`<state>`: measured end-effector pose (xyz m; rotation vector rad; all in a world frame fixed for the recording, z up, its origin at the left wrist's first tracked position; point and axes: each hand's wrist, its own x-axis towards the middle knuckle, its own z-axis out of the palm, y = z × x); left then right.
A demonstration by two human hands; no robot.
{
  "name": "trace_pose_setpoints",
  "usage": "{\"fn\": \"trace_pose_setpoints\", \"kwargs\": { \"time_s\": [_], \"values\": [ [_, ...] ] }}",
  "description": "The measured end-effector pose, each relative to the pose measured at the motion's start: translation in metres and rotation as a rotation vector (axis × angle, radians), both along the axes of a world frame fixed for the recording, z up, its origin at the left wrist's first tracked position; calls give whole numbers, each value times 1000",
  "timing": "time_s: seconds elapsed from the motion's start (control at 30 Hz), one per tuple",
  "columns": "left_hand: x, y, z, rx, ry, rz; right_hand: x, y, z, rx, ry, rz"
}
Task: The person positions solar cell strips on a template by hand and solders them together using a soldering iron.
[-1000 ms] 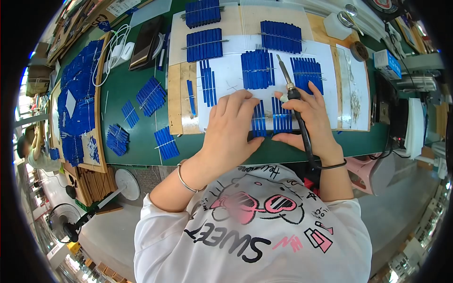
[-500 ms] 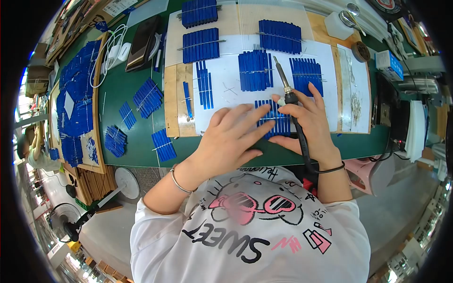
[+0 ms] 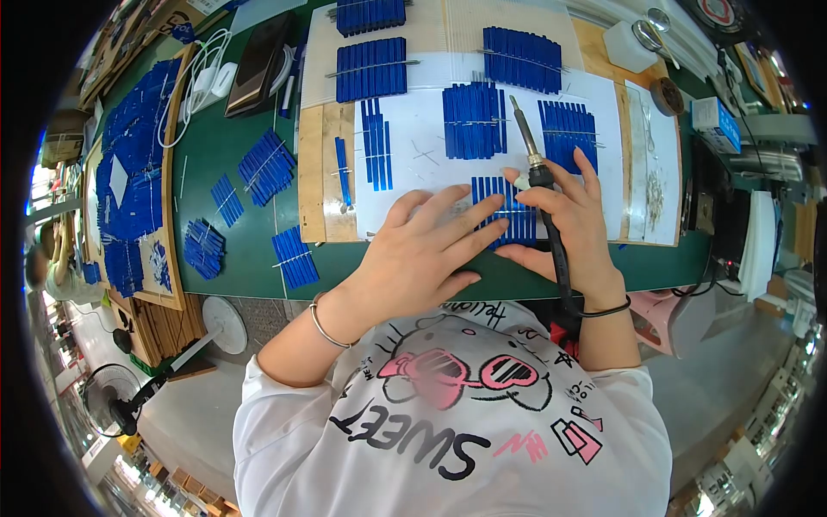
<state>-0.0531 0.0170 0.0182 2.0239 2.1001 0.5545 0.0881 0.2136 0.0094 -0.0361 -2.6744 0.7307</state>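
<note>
Strips [image 3: 519,222] lie between left hand [image 3: 435,241] and right hand [image 3: 573,224]. Left hand rests spread over their edge, apparently keeping them aligned; right hand grips iron [image 3: 541,177], tip pointing away, likely keeping heat clear.

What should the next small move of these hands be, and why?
Probably a gentle nudge by the left hand to even up the blue strips before any heat is applied: its fingertips lie over their left part, the right hand's thumb is by their near ends, and the soldering iron it holds points away from them.
</note>
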Motion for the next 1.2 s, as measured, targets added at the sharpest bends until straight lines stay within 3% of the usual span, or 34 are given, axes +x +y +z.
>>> {"fn": "trace_pose_setpoints", "kwargs": {
  "time_s": [0.73, 0.8, 0.87, 0.93, 1.03, 1.2],
  "values": [
    [0, 0, -1, -7, -6, 3, 3, 2, 1, -10, -5, 5],
    [0, 0, 0, -7, -23, 9, 12, 9, 0, -138, 91, -9],
    [0, 0, 0, -2, -18, 7, 29, 4, -6, -584, 165, -125],
    [1, 0, 0, -5, -19, 8, 47, -3, 4, -814, 296, -227],
    [1, 0, 1, 16, -58, 10, 56, -4, 24, -724, 176, -191],
    [2, 0, 1, 18, -61, 20, 51, -18, 25, -635, 198, -223]
  ]
}}
